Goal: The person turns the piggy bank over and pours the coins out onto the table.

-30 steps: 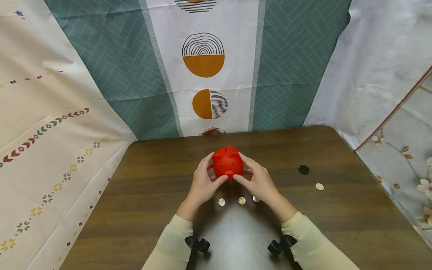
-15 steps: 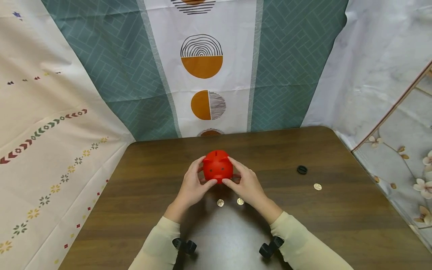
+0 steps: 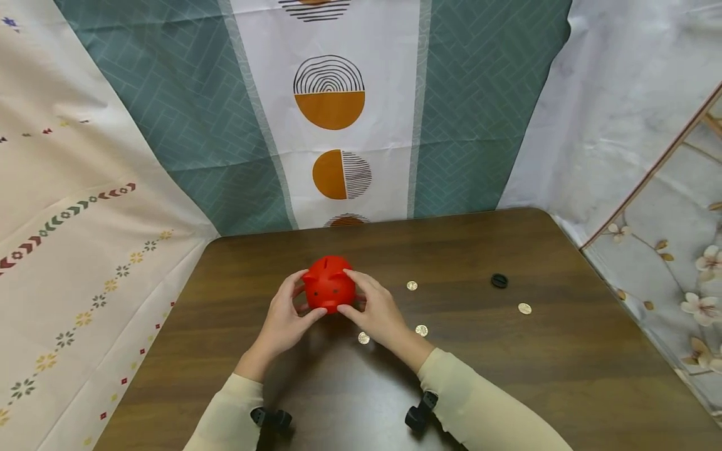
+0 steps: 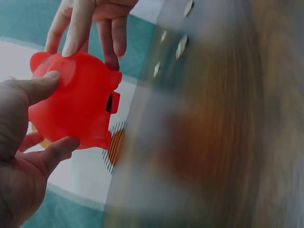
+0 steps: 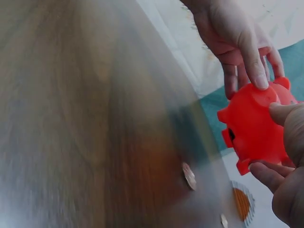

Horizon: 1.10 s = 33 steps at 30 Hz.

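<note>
A red piggy bank [image 3: 329, 288] with small dark eyes and a coin slot on top faces me, held between both hands. My left hand [image 3: 284, 322] grips its left side, thumb by the snout and fingers round the flank. My right hand [image 3: 379, 313] grips the opposite side the same way. Both wrist views show the piggy bank [image 4: 76, 107] clear of the tabletop, its short feet toward the wood. A dark opening [image 4: 109, 102] shows between the feet in the left wrist view.
Gold coins lie on the brown wooden table [image 3: 451, 376]: one coin [image 3: 412, 285] right of the piggy bank, two nearer me, and another coin [image 3: 524, 309] farther right. A round black cap [image 3: 499, 280] lies near that last one. Patterned cloths hang behind and at both sides.
Both hands have carried the piggy bank leftward and slightly nearer me. A coin that was hidden behind it and the right hand now shows on the table.
</note>
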Tool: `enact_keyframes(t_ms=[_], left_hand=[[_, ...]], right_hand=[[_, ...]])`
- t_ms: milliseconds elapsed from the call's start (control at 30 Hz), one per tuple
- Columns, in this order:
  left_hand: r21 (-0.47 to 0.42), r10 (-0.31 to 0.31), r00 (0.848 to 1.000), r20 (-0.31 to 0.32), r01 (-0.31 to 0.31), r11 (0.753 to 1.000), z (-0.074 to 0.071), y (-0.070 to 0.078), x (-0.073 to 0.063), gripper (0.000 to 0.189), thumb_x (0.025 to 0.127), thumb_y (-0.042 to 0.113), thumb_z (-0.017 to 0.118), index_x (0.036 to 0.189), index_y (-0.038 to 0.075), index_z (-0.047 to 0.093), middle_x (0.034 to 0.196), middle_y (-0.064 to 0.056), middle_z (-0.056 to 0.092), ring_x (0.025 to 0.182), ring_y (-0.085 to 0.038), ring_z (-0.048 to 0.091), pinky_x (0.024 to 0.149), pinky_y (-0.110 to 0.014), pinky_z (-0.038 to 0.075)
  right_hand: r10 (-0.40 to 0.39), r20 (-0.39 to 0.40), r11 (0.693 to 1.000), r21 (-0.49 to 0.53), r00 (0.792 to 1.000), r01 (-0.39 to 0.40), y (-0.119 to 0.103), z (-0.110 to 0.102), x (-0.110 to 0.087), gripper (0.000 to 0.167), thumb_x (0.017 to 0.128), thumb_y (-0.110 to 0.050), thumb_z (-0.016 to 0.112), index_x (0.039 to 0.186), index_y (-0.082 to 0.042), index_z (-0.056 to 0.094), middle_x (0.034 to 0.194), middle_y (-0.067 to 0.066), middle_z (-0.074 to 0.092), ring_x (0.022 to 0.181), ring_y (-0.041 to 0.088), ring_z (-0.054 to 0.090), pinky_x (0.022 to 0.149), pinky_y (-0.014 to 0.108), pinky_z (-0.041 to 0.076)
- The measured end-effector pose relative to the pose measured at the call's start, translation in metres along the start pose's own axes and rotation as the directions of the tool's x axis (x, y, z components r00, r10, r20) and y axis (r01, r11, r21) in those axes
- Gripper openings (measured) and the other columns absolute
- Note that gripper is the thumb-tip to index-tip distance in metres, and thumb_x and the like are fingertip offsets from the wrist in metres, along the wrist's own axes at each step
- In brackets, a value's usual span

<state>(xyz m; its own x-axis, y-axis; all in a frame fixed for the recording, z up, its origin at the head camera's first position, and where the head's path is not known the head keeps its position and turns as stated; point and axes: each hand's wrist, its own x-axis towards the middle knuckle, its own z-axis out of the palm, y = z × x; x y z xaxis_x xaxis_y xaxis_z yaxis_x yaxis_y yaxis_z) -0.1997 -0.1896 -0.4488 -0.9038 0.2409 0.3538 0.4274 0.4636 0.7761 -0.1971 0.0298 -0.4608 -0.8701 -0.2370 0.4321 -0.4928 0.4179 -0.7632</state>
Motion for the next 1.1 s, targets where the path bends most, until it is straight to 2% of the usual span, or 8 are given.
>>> enact_keyframes(t_ms=[200, 333, 467, 667, 833, 967, 1100], left_hand=[[0.027, -0.030, 1.000, 0.007, 0.030, 0.999, -0.021, -0.016, -0.012, 0.083, 0.075, 0.012, 0.083, 0.142, 0.014, 0.035, 0.137, -0.007, 0.044, 0.121, -0.037, 0.051, 0.080, -0.040, 0.055], [0.039, -0.030, 1.000, 0.004, 0.030, 0.999, -0.031, -0.025, -0.018, 0.084, 0.074, 0.009, 0.083, 0.142, 0.013, 0.035, 0.138, -0.010, 0.043, 0.121, -0.042, 0.051, 0.079, -0.041, 0.055], [0.044, -0.019, 1.000, -0.010, 0.019, 0.999, -0.036, -0.032, -0.020, 0.085, 0.072, 0.005, 0.084, 0.141, 0.013, 0.035, 0.137, -0.010, 0.043, 0.120, -0.043, 0.051, 0.078, -0.040, 0.055], [0.047, 0.001, 1.000, -0.031, 0.000, 0.999, -0.041, -0.039, -0.024, 0.085, 0.071, 0.003, 0.084, 0.140, 0.010, 0.037, 0.137, -0.011, 0.043, 0.119, -0.045, 0.051, 0.076, -0.041, 0.055], [0.053, -0.006, 0.999, -0.032, 0.007, 0.999, -0.046, -0.043, -0.025, 0.085, 0.070, 0.002, 0.084, 0.140, 0.010, 0.037, 0.139, -0.011, 0.042, 0.119, -0.046, 0.050, 0.076, -0.040, 0.056], [0.062, -0.020, 0.999, -0.033, 0.022, 0.998, -0.051, -0.042, -0.026, 0.086, 0.069, -0.002, 0.084, 0.140, 0.007, 0.036, 0.139, -0.015, 0.041, 0.120, -0.049, 0.049, 0.076, -0.043, 0.055], [0.066, -0.014, 1.000, -0.017, 0.015, 0.998, -0.056, -0.025, -0.029, 0.084, 0.069, -0.008, 0.082, 0.138, -0.002, 0.034, 0.138, -0.022, 0.040, 0.118, -0.053, 0.048, 0.076, -0.050, 0.054]], right_hand=[[-0.033, 0.029, 0.999, -0.024, 0.999, 0.034, -0.005, 0.027, 0.007, 0.068, 0.081, -0.022, 0.079, 0.141, -0.020, 0.046, 0.137, 0.005, 0.050, 0.096, 0.019, 0.067, 0.078, 0.028, 0.056], [-0.028, 0.043, 0.999, -0.038, 0.999, 0.030, -0.006, 0.043, 0.010, 0.067, 0.080, -0.023, 0.079, 0.139, -0.020, 0.047, 0.136, 0.005, 0.049, 0.093, 0.016, 0.067, 0.077, 0.026, 0.056], [-0.006, 0.056, 0.998, -0.058, 0.998, 0.009, -0.007, 0.053, 0.012, 0.067, 0.080, -0.025, 0.079, 0.139, -0.023, 0.046, 0.137, 0.003, 0.049, 0.091, 0.015, 0.067, 0.077, 0.022, 0.054], [0.001, 0.070, 0.998, -0.066, 0.998, 0.003, -0.007, 0.061, 0.015, 0.067, 0.081, -0.025, 0.079, 0.139, -0.024, 0.046, 0.137, 0.002, 0.049, 0.097, 0.015, 0.064, 0.082, 0.021, 0.053], [-0.001, 0.065, 0.998, -0.063, 0.998, 0.005, -0.007, 0.069, 0.017, 0.067, 0.080, -0.025, 0.080, 0.138, -0.025, 0.047, 0.135, 0.001, 0.049, 0.096, 0.014, 0.064, 0.082, 0.019, 0.052], [-0.012, 0.056, 0.997, -0.070, 0.998, 0.015, -0.009, 0.075, 0.017, 0.067, 0.079, -0.025, 0.080, 0.137, -0.024, 0.047, 0.134, 0.002, 0.049, 0.093, 0.015, 0.065, 0.081, 0.019, 0.051], [-0.012, 0.056, 0.996, -0.087, 0.998, 0.017, -0.010, 0.081, 0.017, 0.066, 0.079, -0.027, 0.080, 0.137, -0.026, 0.047, 0.132, 0.002, 0.049, 0.093, 0.017, 0.065, 0.081, 0.020, 0.051]])
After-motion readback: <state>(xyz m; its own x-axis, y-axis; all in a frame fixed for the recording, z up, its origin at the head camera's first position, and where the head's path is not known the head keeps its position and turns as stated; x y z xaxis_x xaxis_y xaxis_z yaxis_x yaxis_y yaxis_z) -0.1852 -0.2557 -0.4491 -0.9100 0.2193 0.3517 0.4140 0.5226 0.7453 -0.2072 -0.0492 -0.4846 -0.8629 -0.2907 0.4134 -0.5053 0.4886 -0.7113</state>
